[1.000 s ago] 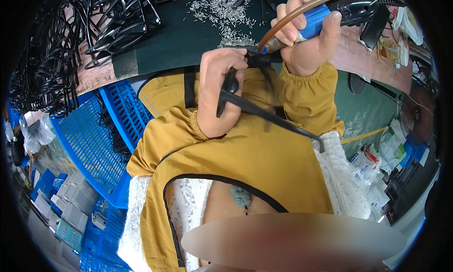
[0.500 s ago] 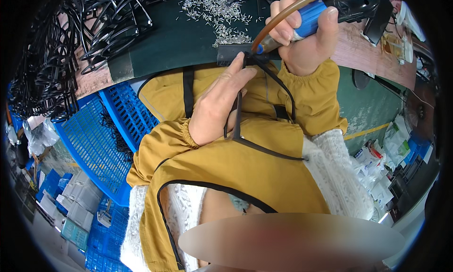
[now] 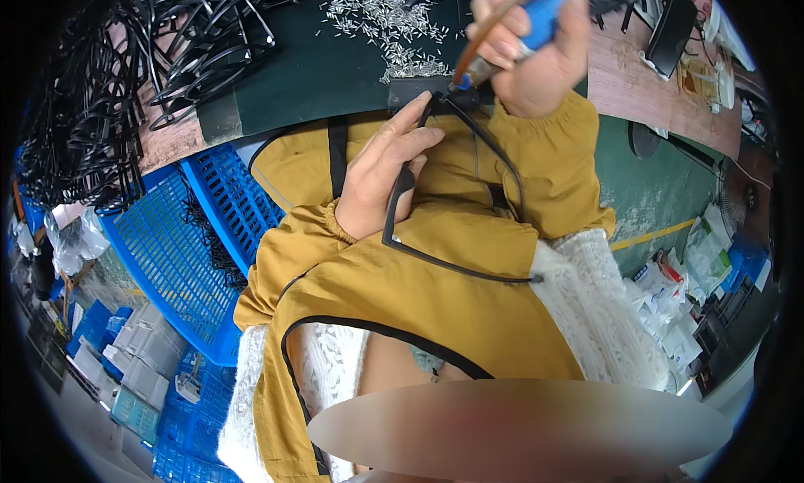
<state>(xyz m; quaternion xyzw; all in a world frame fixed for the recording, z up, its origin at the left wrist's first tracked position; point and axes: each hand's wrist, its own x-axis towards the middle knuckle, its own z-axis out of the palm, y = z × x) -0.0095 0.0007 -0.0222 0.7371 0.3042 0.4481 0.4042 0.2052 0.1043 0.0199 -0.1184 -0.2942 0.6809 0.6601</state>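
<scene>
Near the table edge my left hand (image 3: 381,169) is closed on a black glasses frame (image 3: 456,268), its fingers stretched along one side of it. One arm of the frame reaches back over my yellow apron, and another curves down beside my right sleeve. My right hand (image 3: 540,71) wraps round a blue powered screwdriver (image 3: 543,18) with a brown hose (image 3: 494,23). The tool slants down to the left, its tip at the frame's hinge area, just above a small dark block (image 3: 410,88). Whether tip and frame touch is too small to tell.
Many small silvery screws (image 3: 385,18) lie loose on the dark green mat (image 3: 289,73). Black glasses frames (image 3: 201,48) are heaped at the left. Below the table's left side stand blue plastic baskets (image 3: 167,240). A dark phone-like slab (image 3: 672,31) stands at the right.
The glasses frame has turned in my left hand, its rear corner swinging left. My right hand and the screwdriver have shifted slightly left and away from me, with some blur.
</scene>
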